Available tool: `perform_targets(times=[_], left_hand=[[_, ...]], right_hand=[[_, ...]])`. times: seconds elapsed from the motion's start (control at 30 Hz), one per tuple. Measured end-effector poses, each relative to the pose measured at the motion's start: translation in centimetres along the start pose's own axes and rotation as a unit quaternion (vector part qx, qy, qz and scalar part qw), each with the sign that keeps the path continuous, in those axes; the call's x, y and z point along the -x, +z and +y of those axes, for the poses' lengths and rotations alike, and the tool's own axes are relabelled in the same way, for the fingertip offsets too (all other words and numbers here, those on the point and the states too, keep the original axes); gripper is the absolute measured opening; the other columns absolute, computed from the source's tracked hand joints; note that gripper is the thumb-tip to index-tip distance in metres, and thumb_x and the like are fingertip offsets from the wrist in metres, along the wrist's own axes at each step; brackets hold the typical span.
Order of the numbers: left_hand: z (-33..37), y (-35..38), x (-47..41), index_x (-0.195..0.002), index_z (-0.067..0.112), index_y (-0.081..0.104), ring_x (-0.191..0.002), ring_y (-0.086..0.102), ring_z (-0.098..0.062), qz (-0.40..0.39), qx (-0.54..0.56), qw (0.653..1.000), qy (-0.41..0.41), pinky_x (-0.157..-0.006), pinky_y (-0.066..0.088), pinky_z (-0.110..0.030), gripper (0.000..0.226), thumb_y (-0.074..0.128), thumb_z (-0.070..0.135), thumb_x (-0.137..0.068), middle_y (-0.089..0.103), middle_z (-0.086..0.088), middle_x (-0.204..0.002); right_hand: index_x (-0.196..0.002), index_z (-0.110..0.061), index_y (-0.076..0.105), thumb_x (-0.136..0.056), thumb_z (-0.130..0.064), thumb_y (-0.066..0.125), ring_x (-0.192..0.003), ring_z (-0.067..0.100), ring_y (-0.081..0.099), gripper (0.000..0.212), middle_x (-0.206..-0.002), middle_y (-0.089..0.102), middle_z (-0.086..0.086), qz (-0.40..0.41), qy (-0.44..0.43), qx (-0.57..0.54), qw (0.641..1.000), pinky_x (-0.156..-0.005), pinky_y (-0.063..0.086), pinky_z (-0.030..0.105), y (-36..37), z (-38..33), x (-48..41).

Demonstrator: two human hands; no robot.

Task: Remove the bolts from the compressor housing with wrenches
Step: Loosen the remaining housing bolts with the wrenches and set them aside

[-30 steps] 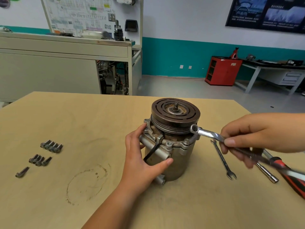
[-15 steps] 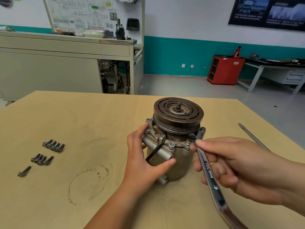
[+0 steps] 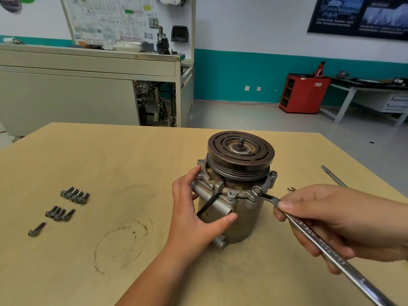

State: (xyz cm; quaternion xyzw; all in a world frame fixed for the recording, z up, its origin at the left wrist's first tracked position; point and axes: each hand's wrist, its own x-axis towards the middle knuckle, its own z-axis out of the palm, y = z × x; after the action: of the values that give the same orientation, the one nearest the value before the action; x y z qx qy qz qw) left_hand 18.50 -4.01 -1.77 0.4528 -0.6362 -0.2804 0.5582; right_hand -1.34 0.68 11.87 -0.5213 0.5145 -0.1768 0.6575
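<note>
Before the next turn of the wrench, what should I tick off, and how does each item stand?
1. Left hand steadies the compressor: ok.
2. Right hand grips the wrench: ok.
3. Wrench ring sits over a flange bolt: ok.
4. Ring fully seated on that bolt: cannot tell.
5. Compressor upright on the table: ok.
6. Removed bolts lie far left, clear of the swing: ok.

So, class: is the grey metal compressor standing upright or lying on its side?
Upright: the grey cylindrical metal compressor stands on end on the wooden table, dark grooved pulley uppermost.
</note>
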Motion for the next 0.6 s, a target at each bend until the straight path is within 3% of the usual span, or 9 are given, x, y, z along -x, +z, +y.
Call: perform_targets(times=[0.1, 0.2, 0.3, 0.47, 0.6], left_hand=[[0.0, 0.0, 0.0, -0.132, 0.045, 0.032, -0.127, 0.035, 0.005, 0.002, 0.002, 1.0, 0.0, -0.109, 0.038, -0.035, 0.092, 0.074, 0.057, -0.051, 0.032, 0.021, -0.131], [-0.1, 0.0, 0.0, -0.132, 0.045, 0.032, -0.128, 0.036, 0.002, 0.0, 0.005, 1.0, -0.001, -0.109, 0.038, -0.037, 0.092, 0.074, 0.056, -0.052, 0.032, 0.022, -0.131], [0.0, 0.0, 0.0, -0.133, 0.044, 0.033, -0.128, 0.037, 0.001, 0.001, 0.007, 1.0, 0.002, -0.109, 0.038, -0.037, 0.091, 0.074, 0.056, -0.052, 0.033, 0.021, -0.131], [0.0, 0.0, 0.1, -0.132, 0.046, 0.033, -0.128, 0.036, 0.001, 0.002, 0.005, 1.0, 0.004, -0.109, 0.038, -0.039, 0.091, 0.075, 0.056, -0.052, 0.033, 0.021, -0.131], [0.1, -0.1, 0.2, -0.132, 0.046, 0.033, -0.129, 0.038, -0.002, 0.0, 0.01, 1.0, 0.001, -0.109, 0.039, -0.041, 0.091, 0.075, 0.054, -0.053, 0.033, 0.02, -0.131]], right_hand=[[-0.067, -0.02, 0.066, -0.069, -0.041, 0.059, -0.024, 0.01, 0.036, 0.023, -0.046, 0.054, 0.01, -0.033, 0.017, 0.142, 0.989, -0.033, 0.041, 0.018, -1.8, -1.1, -0.2], [-0.071, -0.029, 0.066, -0.073, -0.054, 0.051, -0.036, 0.01, 0.048, 0.029, -0.048, 0.055, -0.002, -0.037, 0.036, 0.332, 0.942, -0.043, 0.043, 0.018, -3.9, -3.3, -0.7], [-0.077, -0.036, 0.069, -0.067, -0.066, 0.046, -0.048, 0.006, 0.043, 0.039, -0.05, 0.05, -0.009, 0.011, -0.004, 0.454, 0.891, -0.057, 0.04, 0.016, -5.8, -4.2, -1.7], [-0.081, -0.052, 0.065, -0.06, -0.073, 0.039, -0.077, -0.005, 0.056, 0.04, -0.078, 0.062, -0.025, 0.058, -0.106, 0.517, 0.847, -0.075, 0.046, 0.023, -7.7, -3.7, -3.5], [-0.093, -0.055, 0.065, -0.067, -0.074, 0.042, -0.08, 0.0, 0.06, 0.04, -0.083, 0.065, -0.018, 0.013, -0.09, 0.503, 0.86, -0.075, 0.047, 0.025, -9.3, -4.2, -2.6]])
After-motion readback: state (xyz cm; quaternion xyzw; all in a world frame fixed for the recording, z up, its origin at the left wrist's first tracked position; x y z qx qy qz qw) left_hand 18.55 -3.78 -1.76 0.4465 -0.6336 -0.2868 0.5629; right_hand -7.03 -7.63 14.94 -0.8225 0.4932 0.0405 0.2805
